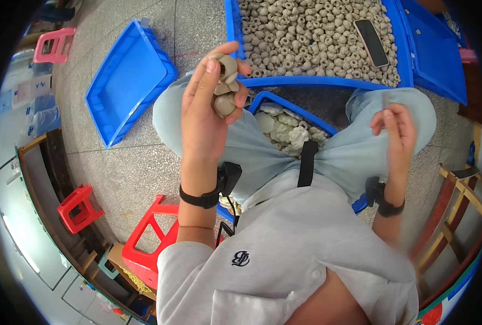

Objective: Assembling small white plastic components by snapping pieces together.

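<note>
Grey pieces (224,105), rounded and hollow, are in the left hand (203,97). Head view: left fingers and thumb closed around these pieces, beside the near left corner of a large blue bin (327,82). Right hand (399,130) above the right knee, fingers curled close together at a small blurred sliver (386,100); cannot tell whether it is pinched.

Containers: large bin holds many similar grey lumps (300,38), with a dark-screened phone (370,43) lying on them at right. Smaller blue tub (260,99) between the legs holds pale, lumpy scraps (281,127). Blue tray (132,81) to the left, its inside showing.

Writing: dark embroidered letter mark (240,258) on the light grey shirt (306,238).

Surface, room: speckled floor (127,168); red stools (154,227) at left, pink stool (54,44) farther off; wooden frame (463,200) at right.
</note>
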`<state>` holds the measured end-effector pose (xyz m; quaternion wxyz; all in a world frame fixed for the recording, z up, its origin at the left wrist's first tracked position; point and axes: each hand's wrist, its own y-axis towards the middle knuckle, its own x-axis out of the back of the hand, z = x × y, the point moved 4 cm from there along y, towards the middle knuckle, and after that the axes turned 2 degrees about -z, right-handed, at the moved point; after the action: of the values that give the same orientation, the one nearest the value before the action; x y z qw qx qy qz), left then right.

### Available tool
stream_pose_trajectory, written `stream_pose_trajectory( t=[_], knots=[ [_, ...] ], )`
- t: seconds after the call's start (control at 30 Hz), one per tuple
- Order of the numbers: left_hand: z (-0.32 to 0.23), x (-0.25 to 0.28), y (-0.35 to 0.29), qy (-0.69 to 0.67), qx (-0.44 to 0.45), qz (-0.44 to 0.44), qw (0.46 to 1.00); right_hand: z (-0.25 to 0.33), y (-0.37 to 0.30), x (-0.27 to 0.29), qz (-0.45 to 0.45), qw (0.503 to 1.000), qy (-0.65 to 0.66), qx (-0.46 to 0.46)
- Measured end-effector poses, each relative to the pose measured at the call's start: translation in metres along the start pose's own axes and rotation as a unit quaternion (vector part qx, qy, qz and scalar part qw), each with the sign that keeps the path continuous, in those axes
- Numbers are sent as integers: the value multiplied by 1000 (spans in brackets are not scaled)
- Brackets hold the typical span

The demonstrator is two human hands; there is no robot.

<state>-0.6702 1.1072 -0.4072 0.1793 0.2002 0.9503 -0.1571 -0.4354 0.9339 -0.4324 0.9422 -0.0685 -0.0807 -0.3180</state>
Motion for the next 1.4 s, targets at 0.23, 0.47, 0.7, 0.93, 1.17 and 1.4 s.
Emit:
stream_pose_trajectory(
  t=[0.23,0.47,0.7,0.93,1.17,1.4],
  knots=[
    [6,-8,10,-17,34,32,999,-44,-12,-54,345,896,-265,-95],
    [8,-24,18,21,16,79,997,-43,0,-48,256,950,-134,-115],
    [34,-23,19,-14,89,88,992,-31,-4,-55,147,983,29,-101],
    [37,-45,12,75,85,169,979,-2,-4,-46,131,984,102,-68],
    [26,-33,-14,147,70,115,980,8,-2,-8,89,992,56,-69],
    [-34,51,-65,146,34,-92,984,21,-51,128,86,996,21,-11]
  ],
)
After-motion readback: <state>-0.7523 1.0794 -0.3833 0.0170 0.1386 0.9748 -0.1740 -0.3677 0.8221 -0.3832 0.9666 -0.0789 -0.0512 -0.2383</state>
